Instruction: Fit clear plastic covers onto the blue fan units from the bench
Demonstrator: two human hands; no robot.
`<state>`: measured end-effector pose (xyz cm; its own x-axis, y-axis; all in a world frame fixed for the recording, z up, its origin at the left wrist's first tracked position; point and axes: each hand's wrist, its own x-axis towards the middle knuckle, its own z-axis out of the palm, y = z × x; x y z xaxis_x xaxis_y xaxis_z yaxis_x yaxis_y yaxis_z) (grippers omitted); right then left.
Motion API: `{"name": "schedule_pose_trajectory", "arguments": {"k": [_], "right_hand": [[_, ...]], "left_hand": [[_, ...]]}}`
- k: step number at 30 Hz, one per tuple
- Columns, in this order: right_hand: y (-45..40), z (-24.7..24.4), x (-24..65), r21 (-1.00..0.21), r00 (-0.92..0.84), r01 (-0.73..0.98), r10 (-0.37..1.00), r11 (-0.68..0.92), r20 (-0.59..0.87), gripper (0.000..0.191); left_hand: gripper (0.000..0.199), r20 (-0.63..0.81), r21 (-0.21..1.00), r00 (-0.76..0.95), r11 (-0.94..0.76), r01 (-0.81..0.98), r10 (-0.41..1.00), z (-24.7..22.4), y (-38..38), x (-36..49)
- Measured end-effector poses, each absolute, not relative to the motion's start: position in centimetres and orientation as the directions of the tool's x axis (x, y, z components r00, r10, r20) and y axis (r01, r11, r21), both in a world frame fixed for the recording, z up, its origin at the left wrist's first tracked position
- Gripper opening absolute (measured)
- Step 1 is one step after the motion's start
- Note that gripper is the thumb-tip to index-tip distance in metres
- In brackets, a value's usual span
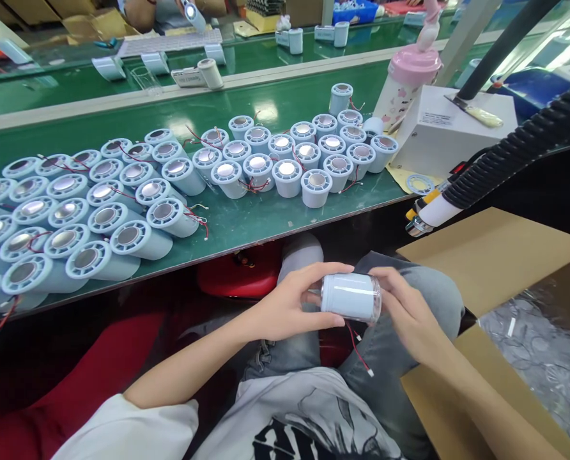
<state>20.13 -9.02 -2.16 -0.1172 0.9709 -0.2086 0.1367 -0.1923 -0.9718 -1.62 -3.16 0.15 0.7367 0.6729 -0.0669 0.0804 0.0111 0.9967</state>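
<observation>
Green bench (246,220) ahead, hands (285,308) hold a cylinder (348,297)

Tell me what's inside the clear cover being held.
A light blue cylinder sits inside the clear cover; thin wires hang below. Its far side and the end at the left hand can't be seen.

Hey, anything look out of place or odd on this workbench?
Mildly, yes: a pink-lidded cup stands beside the blue cylinders, looking like a personal item among parts. A loose pale blue ring also lies alone near the white box. No spill shows.
</observation>
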Motion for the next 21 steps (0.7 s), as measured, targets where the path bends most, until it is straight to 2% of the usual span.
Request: {"name": "schedule_pose_trajectory", "arguments": {"k": [1,2,3,4,5,7,9,12,18,21], "right_hand": [[-9.0,-2.2,20.3,-0.97,-0.116,0.242,0.993,0.034,0.006,0.024],[-9.0,-2.2,20.6,-0.916,-0.17,0.323,0.967,0.239,0.192,0.036],[-9.0,-2.1,20.7,-0.845,-0.254,0.364,0.915,0.392,0.315,0.046],[-9.0,-1.9,20.9,-0.797,-0.329,0.374,0.871,0.475,0.364,0.052],[-9.0,-1.8,21.0,-0.79,-0.37,0.373,0.859,0.486,0.354,0.054],[-9.1,-1.6,21.1,-0.89,-0.35,0.32,0.913,0.324,0.207,0.054],[-9.2,-1.5,21.1,-0.988,-0.31,0.148,0.951,0.047,-0.001,0.052],[-9.3,-1.5,21.1,-0.972,-0.325,-0.077,0.927,-0.221,-0.185,0.048],[-9.0,-2.0,21.0,-0.953,-0.291,0.03,0.91,-0.301,-0.297,0.05],[-9.2,-2.1,19.8,-0.943,-0.284,-0.026,0.907,-0.332,-0.312,0.052]], "left_hand": [[0.063,-0.103,0.995,0.733,0.067,0.078,0.672,0.2,-3.2,-1.6],[0.063,-0.131,0.99,0.734,0.122,0.066,0.666,0.3,-3.1,-1.7],[0.063,-0.156,0.983,0.74,0.175,0.053,0.654,0.3,-3.1,-1.7],[0.063,-0.177,0.975,0.748,0.219,0.044,0.639,0.3,-3.0,-1.7],[0.064,-0.196,0.968,0.756,0.247,0.046,0.625,0.3,-2.9,-1.8],[0.07,-0.2,0.971,0.766,0.229,0.071,0.611,0.4,-2.7,-1.9],[0.076,-0.15,0.987,0.773,0.144,0.076,0.617,0.5,-2.5,-2.0],[0.077,-0.094,0.993,0.792,0.115,0.031,0.604,0.5,-2.3,-2.2],[0.081,-0.21,0.946,0.829,0.321,0.039,0.518,-0.8,-2.4,-2.0],[0.077,-0.286,0.911,0.81,0.407,0.064,0.512,-1.2,-2.5,-1.9]]}}
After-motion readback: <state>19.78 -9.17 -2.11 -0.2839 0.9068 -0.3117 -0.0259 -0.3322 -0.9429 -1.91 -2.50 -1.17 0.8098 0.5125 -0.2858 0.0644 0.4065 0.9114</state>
